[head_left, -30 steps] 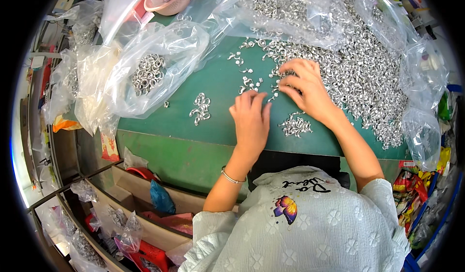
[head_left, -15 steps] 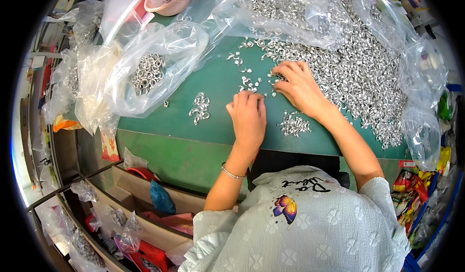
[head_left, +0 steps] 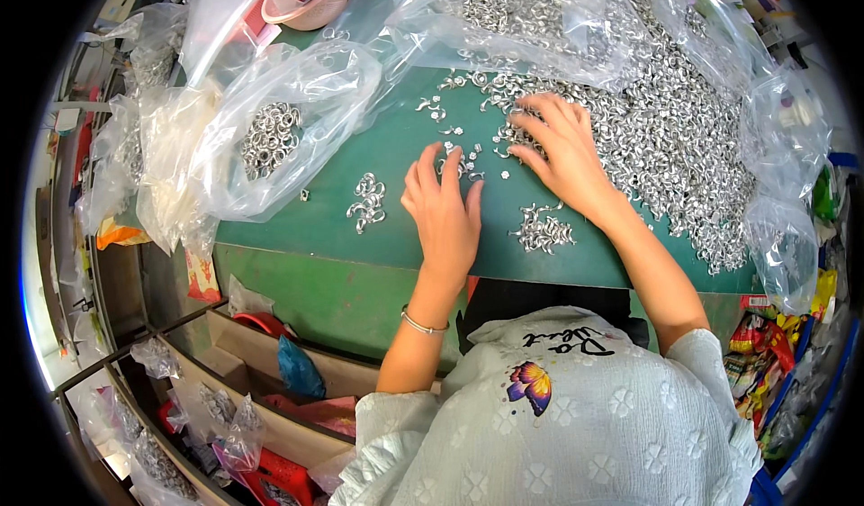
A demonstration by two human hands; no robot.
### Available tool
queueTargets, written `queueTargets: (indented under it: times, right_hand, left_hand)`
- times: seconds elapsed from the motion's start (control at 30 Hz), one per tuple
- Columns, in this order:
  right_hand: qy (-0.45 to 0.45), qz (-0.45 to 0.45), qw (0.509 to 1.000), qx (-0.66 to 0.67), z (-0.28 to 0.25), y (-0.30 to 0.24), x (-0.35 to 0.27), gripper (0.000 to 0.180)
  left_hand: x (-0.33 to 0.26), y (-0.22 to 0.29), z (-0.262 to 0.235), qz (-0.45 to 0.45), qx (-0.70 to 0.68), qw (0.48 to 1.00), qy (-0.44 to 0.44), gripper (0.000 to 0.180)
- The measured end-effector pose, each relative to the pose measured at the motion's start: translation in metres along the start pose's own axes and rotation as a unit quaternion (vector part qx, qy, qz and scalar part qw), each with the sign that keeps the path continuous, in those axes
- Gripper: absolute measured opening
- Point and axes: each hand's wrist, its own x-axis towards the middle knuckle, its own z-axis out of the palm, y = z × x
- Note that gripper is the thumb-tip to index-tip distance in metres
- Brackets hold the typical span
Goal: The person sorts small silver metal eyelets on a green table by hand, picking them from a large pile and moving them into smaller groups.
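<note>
A broad heap of small silvery curved metal pieces [head_left: 666,137] covers the right of the green tabletop [head_left: 351,254]. At the heap's left edge my right hand [head_left: 569,157] rests its fingertips among the pieces, thumb apart, with no piece visibly gripped. My left hand [head_left: 443,213] reaches over a loose cluster of small silvery pieces [head_left: 470,160], its fingers spread. Left of that hand lies a small group of curved pieces [head_left: 367,203]. Another little pile [head_left: 544,230] sits between my forearms. The undersides of my fingertips are hidden.
A clear plastic bag [head_left: 333,92] at the left holds silvery rings [head_left: 271,137]. More clear plastic [head_left: 540,51] lies over the far part of the heap. A pink basket [head_left: 310,6] stands at the back left. Open drawers [head_left: 225,344] are below the table's left front.
My left hand has shifted slightly left and its bent fingers have spread apart over the cluster. The right hand has moved slightly farther onto the heap's edge.
</note>
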Motion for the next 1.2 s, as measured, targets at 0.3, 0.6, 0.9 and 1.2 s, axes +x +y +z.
queueTargets:
  times: [0.3,0.6,0.9,1.2]
  right_hand:
    - [-0.056,-0.016,0.997,0.053,0.023,-0.035,0.000,0.052]
    - [-0.041,0.080,0.994,-0.066,-0.008,-0.014,-0.024,0.049]
    - [0.034,0.002,0.994,0.102,0.045,-0.015,0.031,0.030]
    - [-0.066,0.127,0.872,0.468,0.010,0.008,0.041,0.012]
  left_hand:
    - [0.015,-0.026,0.009,-0.009,-0.090,0.996,-0.012,0.033]
    - [0.007,-0.013,-0.013,-0.041,-0.045,0.995,-0.076,0.040]
    - [0.011,-0.026,0.003,0.021,-0.095,0.995,-0.011,0.032]
    - [0.013,-0.024,-0.008,0.032,-0.063,0.997,0.012,0.041]
